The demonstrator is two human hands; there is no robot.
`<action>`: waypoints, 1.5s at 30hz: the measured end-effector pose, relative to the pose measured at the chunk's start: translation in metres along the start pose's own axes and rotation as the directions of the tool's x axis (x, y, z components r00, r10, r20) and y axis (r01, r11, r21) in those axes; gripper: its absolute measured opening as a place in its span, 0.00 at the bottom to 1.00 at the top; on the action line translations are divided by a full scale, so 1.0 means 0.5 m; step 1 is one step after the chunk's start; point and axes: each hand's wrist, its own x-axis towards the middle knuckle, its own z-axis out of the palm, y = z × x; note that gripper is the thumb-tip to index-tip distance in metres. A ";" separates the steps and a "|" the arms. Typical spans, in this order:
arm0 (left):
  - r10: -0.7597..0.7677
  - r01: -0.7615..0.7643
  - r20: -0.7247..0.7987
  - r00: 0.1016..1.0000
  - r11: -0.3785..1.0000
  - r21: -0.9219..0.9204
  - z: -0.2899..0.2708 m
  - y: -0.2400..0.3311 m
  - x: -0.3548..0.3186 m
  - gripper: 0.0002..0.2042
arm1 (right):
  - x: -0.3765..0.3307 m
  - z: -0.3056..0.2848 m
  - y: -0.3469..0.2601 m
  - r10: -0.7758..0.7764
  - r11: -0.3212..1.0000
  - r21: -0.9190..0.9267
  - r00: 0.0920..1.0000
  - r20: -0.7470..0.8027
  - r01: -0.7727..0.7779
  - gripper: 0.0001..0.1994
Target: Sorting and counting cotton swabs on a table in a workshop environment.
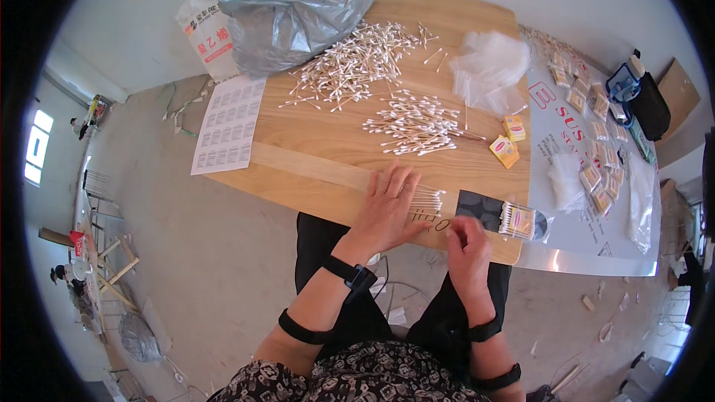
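Observation:
My left hand (386,208) lies flat at the table's near edge, its fingers stretched out and its thumb spread to the right. Beside and partly under it is a small row of cotton swabs (428,201). My right hand (469,249) is just to the right, its fingers curled together; whatever they may hold is hidden. Ahead of the right hand lies a dark flat strip (479,211), with a clear packet of cotton swabs (517,220) bearing a yellow and pink card at its right end. A loose pile of cotton swabs (413,125) sits beyond my hands.
A larger swab heap (350,63) spills from a grey plastic bag (298,11). Clear bags (488,71) and yellow cards (505,150) lie at right. A printed sheet (229,125) overhangs the left edge. Filled packets (603,179) and a blue-handled bottle (624,85) stand on the grey surface.

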 end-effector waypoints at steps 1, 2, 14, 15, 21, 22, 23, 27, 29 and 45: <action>0.001 -0.001 -0.002 1.000 1.000 -0.015 -0.002 -0.002 -0.002 0.39 | 0.014 0.003 0.004 0.004 1.000 -0.003 1.000 0.004 -0.004 0.08; 0.006 -0.006 -0.004 1.000 1.000 -0.030 -0.003 -0.003 -0.003 0.38 | 0.027 0.007 0.012 -0.017 0.998 0.056 0.999 -0.038 0.020 0.11; -0.454 -0.079 -0.223 0.863 0.316 -0.946 0.083 0.018 0.020 0.24 | 0.086 0.099 0.029 0.087 0.802 0.597 0.993 -0.077 -0.024 0.20; -0.454 -0.076 -0.220 0.864 0.314 -0.946 0.086 0.017 0.023 0.24 | 0.085 0.102 0.030 0.097 0.791 0.610 0.993 -0.070 -0.035 0.21; -0.468 -0.111 -0.125 0.875 0.058 -0.992 0.063 0.001 0.012 0.25 | 0.072 0.086 0.043 0.152 0.750 0.662 0.976 -0.155 -0.011 0.17; -0.341 -0.057 -0.231 0.911 0.451 -0.891 0.046 -0.011 0.005 0.27 | 0.067 0.073 0.043 0.157 0.753 0.658 0.976 -0.154 -0.017 0.17; -0.180 -0.036 -0.276 0.944 0.777 -0.628 0.027 -0.019 -0.004 0.29 | 0.061 0.058 0.039 0.106 0.886 0.464 0.979 -0.173 -0.014 0.14; 0.012 -0.017 -0.054 0.998 0.995 -0.100 -0.002 -0.004 -0.030 0.34 | 0.045 0.030 0.036 -0.115 0.993 -0.004 0.985 -0.131 0.115 0.06; 0.035 -0.036 0.046 0.998 0.999 0.014 0.003 -0.001 -0.040 0.38 | 0.048 0.036 0.038 -0.162 0.986 -0.058 0.978 -0.132 0.155 0.05; 0.026 -0.027 0.022 0.999 0.999 0.027 0.008 -0.001 -0.039 0.40 | 0.050 0.045 0.036 -0.311 0.925 -0.256 0.947 -0.084 0.281 0.05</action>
